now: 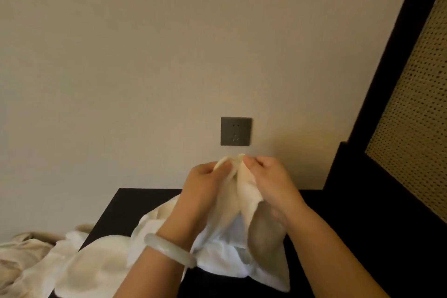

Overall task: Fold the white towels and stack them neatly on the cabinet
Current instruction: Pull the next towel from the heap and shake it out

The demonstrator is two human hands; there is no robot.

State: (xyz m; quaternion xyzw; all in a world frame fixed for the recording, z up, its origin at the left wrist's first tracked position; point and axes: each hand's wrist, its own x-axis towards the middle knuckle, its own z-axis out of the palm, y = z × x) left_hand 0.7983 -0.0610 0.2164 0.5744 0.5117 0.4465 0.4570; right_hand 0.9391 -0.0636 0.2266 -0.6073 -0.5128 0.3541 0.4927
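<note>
Both hands hold one white towel [232, 232] up above the black cabinet top [125, 208]. My left hand [203, 184] pinches its upper edge on the left, and my right hand [268, 176] pinches the same edge right beside it. The cloth hangs down from the fingers in loose folds and its lower part lies bunched on the cabinet. A pale bangle [169, 250] sits on my left wrist. More white cloth [79, 266] lies crumpled over the cabinet's left front corner.
A dark wall socket [236, 131] is set in the beige wall just above the hands. A tall black frame with a woven cane panel [416, 113] stands at the right. Crumpled beige bedding [21, 256] lies low at the left.
</note>
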